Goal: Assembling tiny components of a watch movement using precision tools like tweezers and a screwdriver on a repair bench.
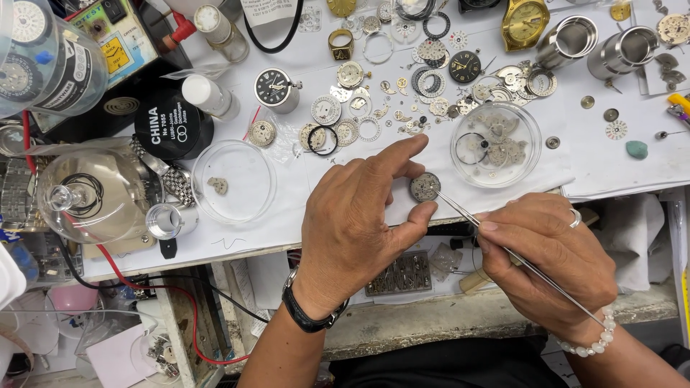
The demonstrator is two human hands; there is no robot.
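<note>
A small round watch movement (425,186), grey metal with tiny gears showing, is held just above the white worktop (596,169), near its front edge and about midway across the view. The left hand (359,215) pinches it by the rim, index finger arched over the top and thumb pressed against the lower edge; a dark wristwatch (309,314) sits on that wrist. The right hand (546,251), wearing a ring and a pale beaded bracelet (593,343), has its grip pressed together on thin metal tweezers (503,248), whose tips touch the right edge of the movement.

Just beyond the movement, to the right, stands a clear round dish (496,144) holding loose wheels and plates. To the left lies another clear dish (233,179) with one small part inside. Past the hands, the worktop is strewn with watch dials, rings and gears (402,100). A gold wristwatch case (525,21) lies at the far edge, with two shiny metal cylinders (596,43) beside it to the right. On the far left are a glass dome cover (90,194), a round black tin (172,126) and a metal watch bracelet (169,176). Below the worktop's front edge, a small tray of parts (399,273) rests on a lower ledge.
</note>
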